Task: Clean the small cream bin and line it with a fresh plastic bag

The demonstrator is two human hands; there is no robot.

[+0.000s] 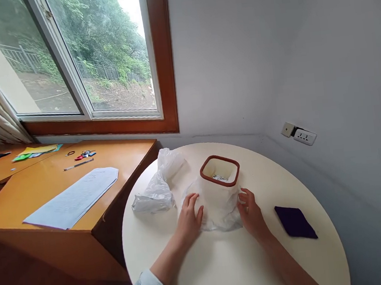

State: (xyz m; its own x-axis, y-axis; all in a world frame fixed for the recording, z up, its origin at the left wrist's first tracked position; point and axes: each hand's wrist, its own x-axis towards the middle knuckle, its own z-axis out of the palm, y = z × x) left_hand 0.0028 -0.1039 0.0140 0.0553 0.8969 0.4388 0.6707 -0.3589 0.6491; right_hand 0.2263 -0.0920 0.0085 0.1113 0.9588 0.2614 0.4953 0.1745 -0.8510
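A cream bin [222,198] with a brown rim stands upright on the round table, with something small and printed at its bottom. A clear plastic bag [224,223] lies bunched around its lower part. At the bin's left side is my left hand [189,216], thumb and fingers apart, close against the thin plastic. My right hand [251,213] is on the opposite side, its curled fingers and thumb on the bag's edge. Another crumpled plastic bag [157,186] lies to the left of the bin.
The round white table [224,266] also carries a dark purple cloth [296,222] at the right. On the wooden desk [130,155] are papers [77,197], a pen [79,164] and keys [87,153]. A wall socket [304,136] is behind, right.
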